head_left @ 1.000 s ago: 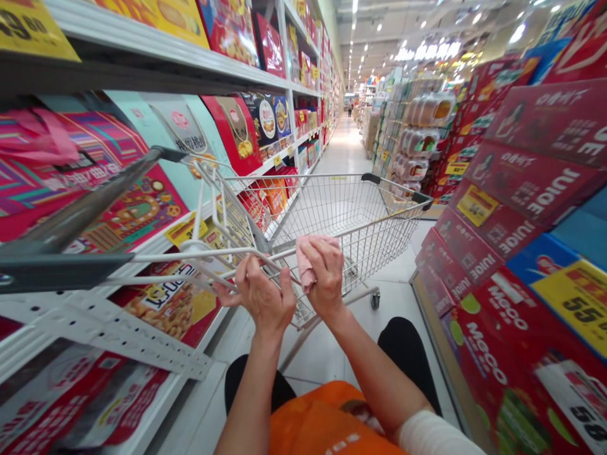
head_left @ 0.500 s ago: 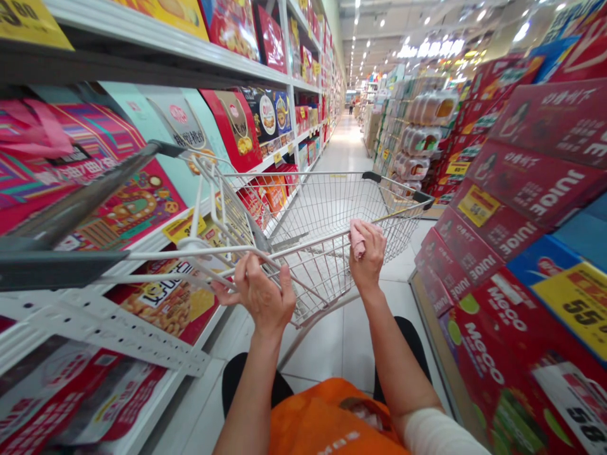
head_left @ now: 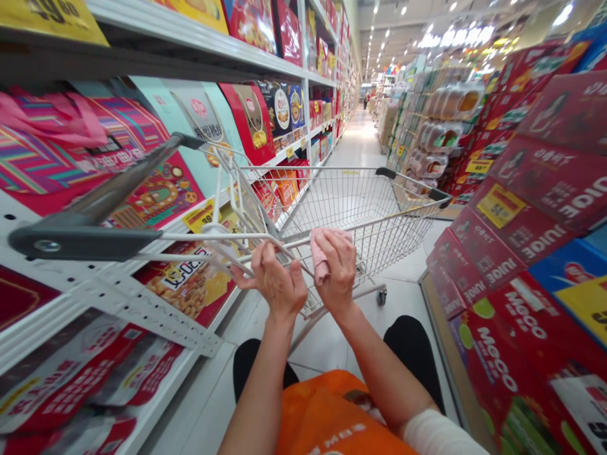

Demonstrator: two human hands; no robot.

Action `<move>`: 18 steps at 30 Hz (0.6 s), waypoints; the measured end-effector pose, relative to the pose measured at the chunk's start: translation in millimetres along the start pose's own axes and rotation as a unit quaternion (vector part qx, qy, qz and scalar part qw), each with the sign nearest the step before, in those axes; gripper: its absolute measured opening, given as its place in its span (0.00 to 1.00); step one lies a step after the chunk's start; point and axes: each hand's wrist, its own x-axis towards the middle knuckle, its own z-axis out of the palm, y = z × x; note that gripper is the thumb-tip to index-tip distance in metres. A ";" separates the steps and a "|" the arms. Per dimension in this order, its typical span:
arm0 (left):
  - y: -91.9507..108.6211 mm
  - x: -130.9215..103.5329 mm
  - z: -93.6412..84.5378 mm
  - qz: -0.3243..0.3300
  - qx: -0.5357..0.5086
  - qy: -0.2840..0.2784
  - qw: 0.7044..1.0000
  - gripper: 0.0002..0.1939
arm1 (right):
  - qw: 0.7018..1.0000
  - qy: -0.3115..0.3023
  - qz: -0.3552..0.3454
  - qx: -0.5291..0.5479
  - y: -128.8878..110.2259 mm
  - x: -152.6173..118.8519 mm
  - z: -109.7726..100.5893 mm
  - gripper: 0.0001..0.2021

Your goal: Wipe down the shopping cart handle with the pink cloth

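Note:
A wire shopping cart [head_left: 379, 243] stands crosswise in front of me, its handle [head_left: 109, 189] at the left beside the shelf. My left hand [head_left: 277, 281] has its fingers curled over the near top rail of the cart. Pressed against the same rail, my right hand [head_left: 337, 268] holds a folded pink cloth [head_left: 320, 259]. The two hands are close together but apart. Inside the cart basket, wire mesh and pale floor beneath show.
Shelves [head_left: 265, 57] with gift boxes and bags run along the left. Stacked red cartons [head_left: 502, 335] line the right side, with wrapped packs [head_left: 450, 101] farther on. A distant person [head_left: 365, 101] stands down the aisle. One cart wheel [head_left: 381, 297] shows near the right leg.
My right hand, with the pink cloth, has moved left along the rail toward my left hand. The view has shifted slightly, so the cart and shelves appear farther right.

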 end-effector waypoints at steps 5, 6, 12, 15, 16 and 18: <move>-2.2 -4.2 -13.0 0.024 -0.045 0.004 0.999 0.25 | 0.994 -0.025 -0.037 0.103 -30.3 -5.4 0.5 0.17; -3.6 -5.0 -17.2 0.026 -0.046 0.019 0.998 0.24 | 0.992 -0.024 -0.031 0.122 -33.4 -4.2 -0.4 0.17; -18.5 11.3 -43.2 -0.041 -0.008 0.210 0.977 0.24 | 0.977 0.013 -0.028 0.210 -44.3 22.8 -1.9 0.18; -27.4 28.1 -51.2 -0.081 -0.063 0.214 0.971 0.27 | 0.968 0.014 -0.080 0.236 -53.2 43.7 2.3 0.19; -29.7 32.7 -52.8 -0.087 -0.087 0.211 0.970 0.29 | 0.965 0.010 -0.096 0.245 -57.5 50.7 4.0 0.19; -32.7 39.2 -54.7 -0.101 -0.135 0.198 0.966 0.31 | 0.960 -0.010 -0.123 0.253 -67.3 63.5 7.2 0.19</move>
